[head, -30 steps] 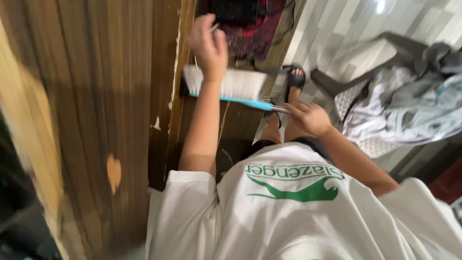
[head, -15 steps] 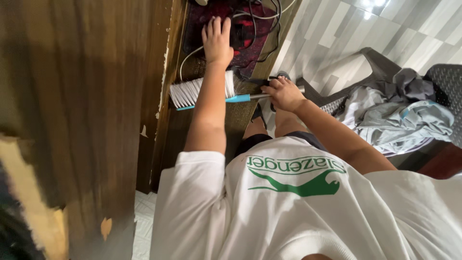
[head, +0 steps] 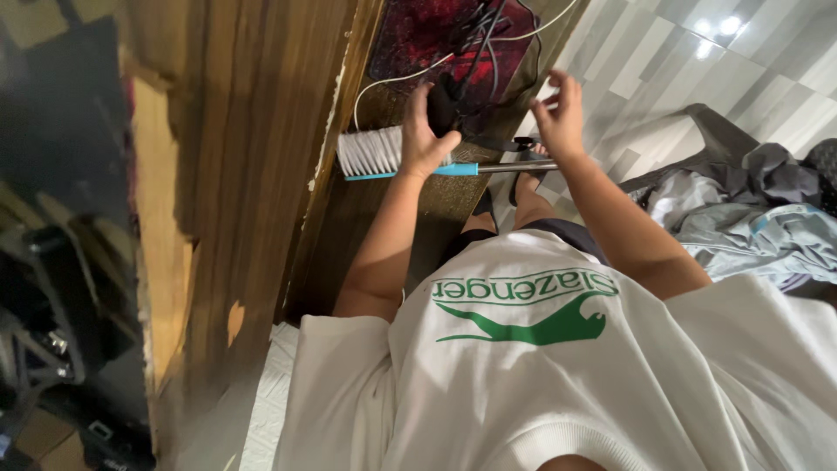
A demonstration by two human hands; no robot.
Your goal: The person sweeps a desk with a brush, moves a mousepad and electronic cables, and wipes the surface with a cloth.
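Observation:
My left hand is closed around a small black object from which dark cables run up over a red patterned rug. My right hand hovers beside it with fingers spread and nothing in them. Just below both hands a broom lies on the floor, with white bristles, a blue head and a metal handle. My feet in dark sandals stand under the handle. I wear a white shirt with a green print.
A wooden door or panel rises on the left, beside a dark glossy surface. A white cable loops near the rug. A heap of grey and blue clothes lies on the tiled floor at right.
My right hand has let go of the broom handle and lifted. My left hand has drawn back from the rug with the black object in it. The camera has tilted.

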